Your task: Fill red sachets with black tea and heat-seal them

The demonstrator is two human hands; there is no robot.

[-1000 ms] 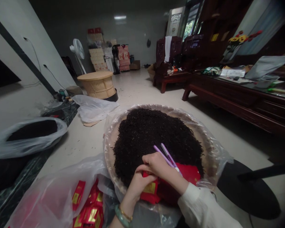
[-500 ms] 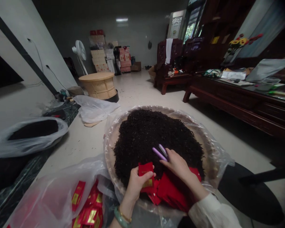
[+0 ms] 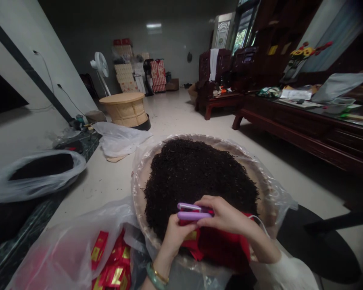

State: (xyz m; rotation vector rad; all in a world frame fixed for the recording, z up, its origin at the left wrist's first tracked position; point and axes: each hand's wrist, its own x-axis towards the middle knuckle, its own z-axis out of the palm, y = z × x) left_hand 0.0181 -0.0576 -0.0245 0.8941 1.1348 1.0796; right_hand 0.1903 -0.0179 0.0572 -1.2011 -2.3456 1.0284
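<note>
A round woven tray lined with clear plastic holds a large heap of dark loose tea leaves. My left hand grips a red and gold packet at the tray's near edge. My right hand is closed on a purple clamp-like tool with a white cord, held sideways with its two arms over the top of the packet. More red packets lie under my hands.
A clear plastic bag with several red and gold packets sits at lower left. Another bag of dark leaves lies at left. A wooden stool, fan and dark wooden furniture stand beyond.
My right hand swung the purple tool from pointing away over the leaves to lying sideways across the top of the packet that my left hand holds up.
</note>
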